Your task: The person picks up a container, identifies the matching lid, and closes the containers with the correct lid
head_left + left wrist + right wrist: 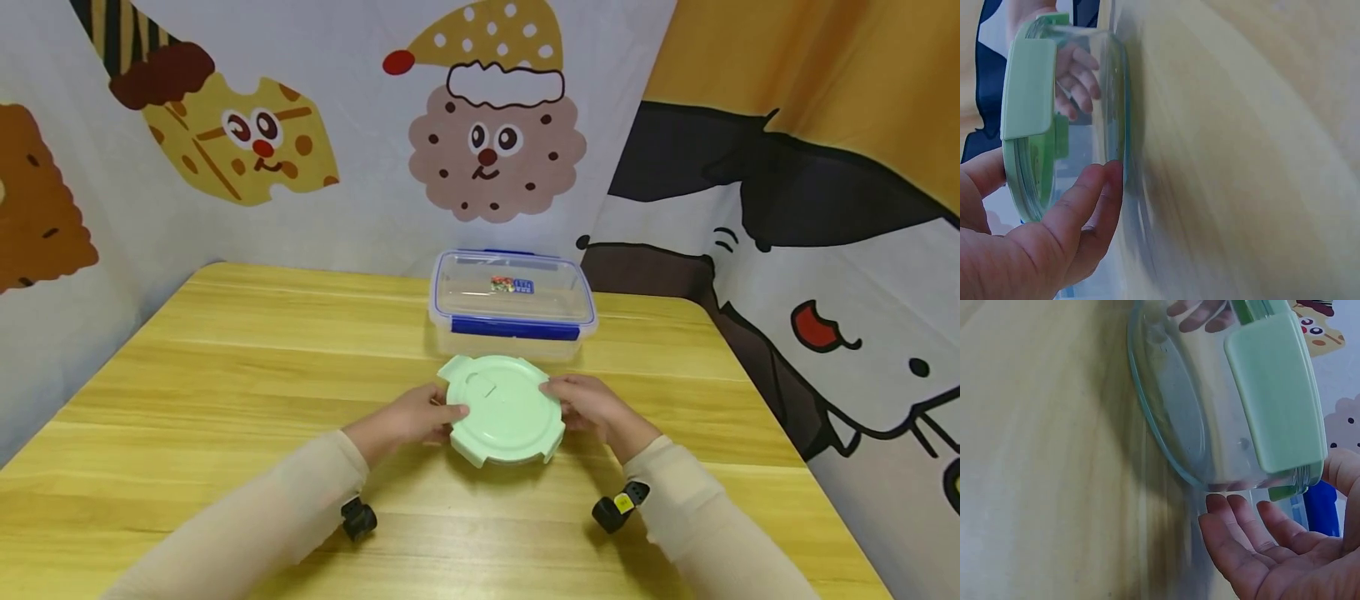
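Note:
A round glass food container [1216, 419] with a pale green snap lid [510, 412] is held between both hands, its base close over the wooden table. Left hand [416, 414] grips one side: the thumb lies on the lid's edge, while the fingers [1079, 200] press the glass wall near the base. From the opposite side the right hand [592, 402] holds it, thumb on the lid rim and fingers [1235, 534] at the lower glass edge. Green side latches [1030, 87] hang down over the glass. Nothing shows inside the glass.
Right behind the round container stands a clear rectangular box [513, 304] with blue latches, near the table's far edge. The wooden table [247, 375] reaches out to both sides. Printed cloth [360, 233] hangs behind and at the sides.

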`<state>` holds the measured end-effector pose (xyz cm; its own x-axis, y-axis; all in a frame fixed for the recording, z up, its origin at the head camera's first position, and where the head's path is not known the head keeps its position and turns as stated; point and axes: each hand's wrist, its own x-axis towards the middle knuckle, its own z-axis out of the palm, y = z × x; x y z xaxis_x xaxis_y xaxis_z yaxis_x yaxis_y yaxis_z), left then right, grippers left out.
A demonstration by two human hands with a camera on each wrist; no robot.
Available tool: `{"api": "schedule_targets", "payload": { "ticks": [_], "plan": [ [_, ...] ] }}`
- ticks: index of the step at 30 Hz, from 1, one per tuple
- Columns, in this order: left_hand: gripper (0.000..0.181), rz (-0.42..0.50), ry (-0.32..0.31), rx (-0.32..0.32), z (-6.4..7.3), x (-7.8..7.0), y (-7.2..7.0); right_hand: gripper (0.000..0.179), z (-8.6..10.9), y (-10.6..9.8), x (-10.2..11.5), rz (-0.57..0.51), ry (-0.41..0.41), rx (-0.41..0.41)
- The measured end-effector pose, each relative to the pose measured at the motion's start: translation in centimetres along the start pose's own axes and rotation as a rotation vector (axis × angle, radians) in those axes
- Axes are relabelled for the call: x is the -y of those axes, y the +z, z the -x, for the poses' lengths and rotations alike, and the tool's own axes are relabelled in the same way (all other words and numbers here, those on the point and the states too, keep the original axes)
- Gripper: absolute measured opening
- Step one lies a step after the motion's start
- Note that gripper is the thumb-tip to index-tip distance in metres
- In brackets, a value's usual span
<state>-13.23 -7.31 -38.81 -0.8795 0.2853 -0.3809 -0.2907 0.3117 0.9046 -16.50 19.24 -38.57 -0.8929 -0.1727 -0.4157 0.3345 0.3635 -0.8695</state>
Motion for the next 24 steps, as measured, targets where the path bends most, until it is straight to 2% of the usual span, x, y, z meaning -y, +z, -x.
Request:
{"api": "schedule_targets", "payload": {
  "ticks": [8,18,24],
  "plan": [
    [0.034,0.027,0.028,-0.022,0.4,0.4,0.6,0.042,-0.9,0.1,0.8,0.037,0.014,-0.022],
    [0.041,0.067,0.065,-0.044,0.8,0.5,1.6,0.045,-1.4,0.2,1.5,0.059,0.003,-0.045],
    [0.043,0.087,0.069,-0.042,0.7,0.6,1.4,0.049,-1.4,0.2,1.2,0.067,0.014,-0.052]
  ]
}}
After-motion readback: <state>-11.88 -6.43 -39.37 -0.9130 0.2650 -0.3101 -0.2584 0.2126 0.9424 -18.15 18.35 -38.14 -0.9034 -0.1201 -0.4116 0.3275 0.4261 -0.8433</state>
